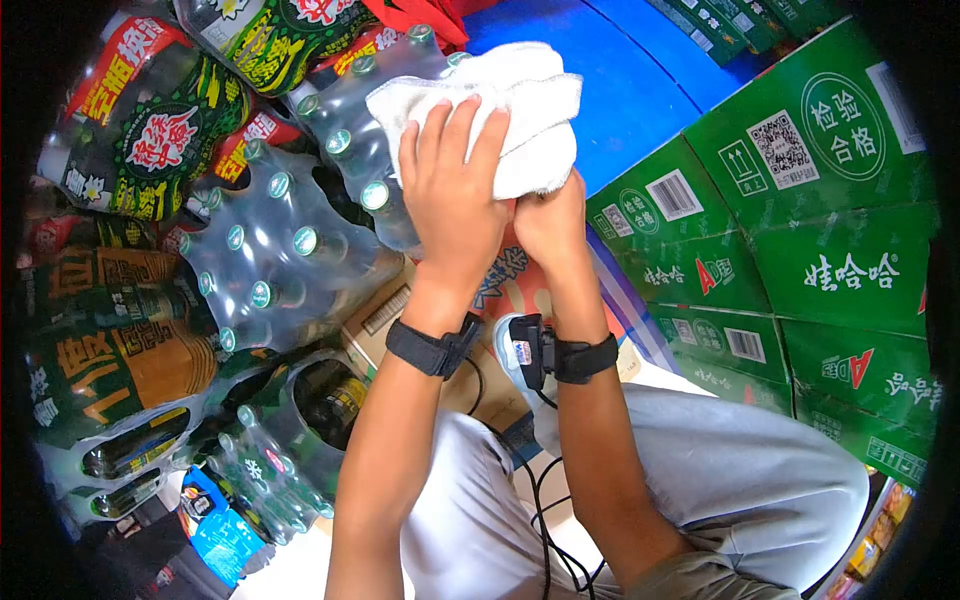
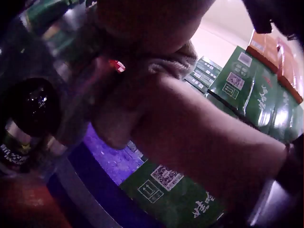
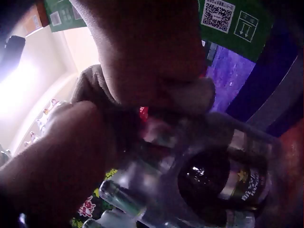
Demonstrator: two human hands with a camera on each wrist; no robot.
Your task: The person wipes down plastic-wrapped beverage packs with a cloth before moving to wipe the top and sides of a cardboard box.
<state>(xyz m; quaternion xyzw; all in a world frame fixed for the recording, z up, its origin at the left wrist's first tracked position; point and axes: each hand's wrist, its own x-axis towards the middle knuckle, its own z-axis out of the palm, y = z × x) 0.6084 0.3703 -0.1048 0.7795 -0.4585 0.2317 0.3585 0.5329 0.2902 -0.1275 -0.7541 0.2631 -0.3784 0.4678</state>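
Note:
A folded white towel (image 1: pixel 525 95) lies over the far end of a shrink-wrapped bottle pack (image 1: pixel 375 150). My left hand (image 1: pixel 455 195) rests on the towel with its fingers spread and straight. Beside it my right hand (image 1: pixel 553 225) is curled at the towel's lower edge and grips it there, its fingertips hidden. In the right wrist view, the towel (image 3: pixel 92 85) shows between the two hands, and a dark bottle (image 3: pixel 244 185) sits under the clear film below them. The left wrist view is dark and shows the right hand (image 2: pixel 133 107) close to the wrapped bottles.
Green printed cartons (image 1: pixel 800 220) are stacked on the right. More wrapped bottle packs (image 1: pixel 265 240) and large printed packs (image 1: pixel 155 120) crowd the left. A blue surface (image 1: pixel 600 80) lies beyond the towel. Black cables (image 1: pixel 540 500) hang between my arms, above grey trousers (image 1: pixel 740 460).

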